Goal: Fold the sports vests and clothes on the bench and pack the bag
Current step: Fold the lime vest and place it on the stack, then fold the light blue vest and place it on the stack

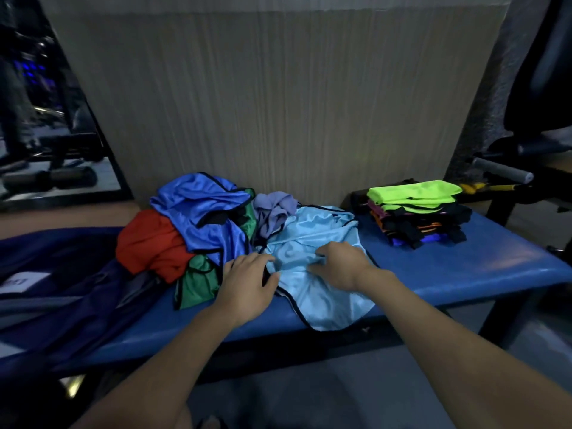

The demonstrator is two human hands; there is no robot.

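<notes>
Both hands were down on the light-blue vest [312, 267], which lay crumpled across the middle of the blue bench [448, 267], its black-piped hem spilling over the near edge. Its long axis ran roughly from the far wall toward the person, so the coming fold looked likely to turn on spreading it sideways.

The left hand [247, 280] rested at the vest's left margin, fingers fairly straight and reaching forward over the fabric; the thumb seemed to be tucked against the piping, though the dim light left it unclear whether it pinched the cloth. The right hand [339, 263] lay palm-down on the vest's centre, fingers bent and bunching the cloth beneath them.

The two hands were about equally near the vest. The unfolded heap [192, 224] of royal-blue, red and green vests sat just to the left, touching it, with the dark navy bag [62, 292] beyond. The folded stack [418, 215], lime-green on top, stood well apart on the right.
</notes>
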